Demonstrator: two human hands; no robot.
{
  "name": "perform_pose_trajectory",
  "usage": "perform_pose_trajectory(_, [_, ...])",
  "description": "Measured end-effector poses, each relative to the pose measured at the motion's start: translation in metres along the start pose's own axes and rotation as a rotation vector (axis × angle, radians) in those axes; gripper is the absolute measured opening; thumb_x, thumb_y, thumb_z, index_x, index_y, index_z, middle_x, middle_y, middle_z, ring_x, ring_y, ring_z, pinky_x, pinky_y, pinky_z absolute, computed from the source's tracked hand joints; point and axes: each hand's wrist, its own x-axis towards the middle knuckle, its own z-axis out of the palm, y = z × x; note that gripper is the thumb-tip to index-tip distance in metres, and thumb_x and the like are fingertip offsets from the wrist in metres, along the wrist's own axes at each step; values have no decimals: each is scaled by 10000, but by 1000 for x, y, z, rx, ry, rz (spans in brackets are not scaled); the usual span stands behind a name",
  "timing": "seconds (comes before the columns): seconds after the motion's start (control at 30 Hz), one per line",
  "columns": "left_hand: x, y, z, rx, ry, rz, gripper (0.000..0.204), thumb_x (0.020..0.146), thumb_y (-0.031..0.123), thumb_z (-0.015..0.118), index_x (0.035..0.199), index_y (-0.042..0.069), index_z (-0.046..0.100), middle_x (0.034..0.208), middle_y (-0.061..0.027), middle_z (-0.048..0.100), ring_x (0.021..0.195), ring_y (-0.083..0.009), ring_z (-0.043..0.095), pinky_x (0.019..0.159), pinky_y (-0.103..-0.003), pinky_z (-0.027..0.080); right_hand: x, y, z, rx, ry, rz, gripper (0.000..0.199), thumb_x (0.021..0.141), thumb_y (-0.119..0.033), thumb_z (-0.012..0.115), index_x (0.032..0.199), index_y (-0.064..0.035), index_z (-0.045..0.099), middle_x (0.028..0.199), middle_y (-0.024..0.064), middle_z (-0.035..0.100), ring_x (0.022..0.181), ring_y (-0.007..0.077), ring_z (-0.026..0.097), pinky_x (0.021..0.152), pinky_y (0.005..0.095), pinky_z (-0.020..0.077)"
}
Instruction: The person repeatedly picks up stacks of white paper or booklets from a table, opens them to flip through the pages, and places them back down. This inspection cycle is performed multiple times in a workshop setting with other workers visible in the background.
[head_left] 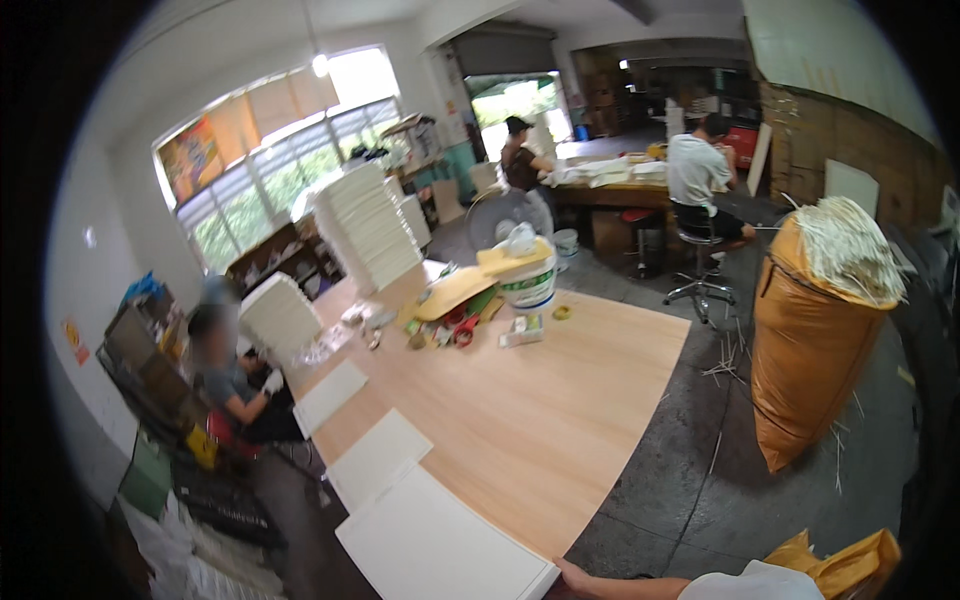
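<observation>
At the near edge of the table, my right hand (572,577) reaches in from the lower right and grips the corner of a white board (450,540). Its fingers are closed at the board's edge and partly hidden. This board lies flat, overhanging the table's near left side. Just beyond it lies a second white board (380,458), and a third white board (331,398) rests farther along the same edge. My left hand does not show.
The wooden table (560,400) bears a white bucket (527,284), red tape (462,332), a small box (522,330) and tall stacked boards (365,228). A seated person (235,375) is at left; two people work farther back. An orange sack (815,350) stands right, near scattered strips (728,362).
</observation>
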Motion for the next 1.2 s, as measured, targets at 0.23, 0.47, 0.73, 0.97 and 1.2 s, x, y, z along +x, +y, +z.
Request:
perform_pose_trajectory(0.23, [-3,40,72,53,-176,97,379,1040,341,644,1332,113,723,1364,-131,698,1371,-350,579,1195,-445,410,-7,-27,7,67,-148,10,860,1048,-717,291,1527,-36,507,1569,187,486,1443,396,445,1207,574,317])
perform_pose_trajectory(0.47, [-40,42,182,71,-466,117,368,1037,328,660,1337,125,726,1373,-129,696,1383,-351,573,1202,-444,404,-41,-46,-72,-754,-81,-191,813,1025,-719,389,1431,-45,592,1417,195,604,1308,407,563,1097,560,425])
perform_pose_trajectory(0.73, [-90,50,402,147,-802,104,359,1034,312,679,1343,137,728,1384,-126,694,1397,-352,567,1211,-442,398,-155,-152,-348,-1754,178,-113,764,998,-720,500,1322,-55,688,1243,204,738,1154,419,697,972,545,548])
perform_pose_trajectory(0.97, [-131,-29,535,383,-1084,-54,353,1031,298,696,1349,149,731,1394,-124,692,1409,-353,562,1218,-441,392,-299,-286,-455,-1675,437,-12,687,1003,-657,507,1321,-76,688,1307,230,712,1219,422,673,1007,543,533])
perform_pose_trajectory(1.2, [-199,-163,552,178,-1474,-86,350,1029,286,710,1353,158,733,1402,-122,691,1419,-354,557,1225,-440,387,-337,-370,-484,-1742,385,-264,338,930,-303,657,1117,-31,728,1171,237,727,1138,444,687,928,530,563])
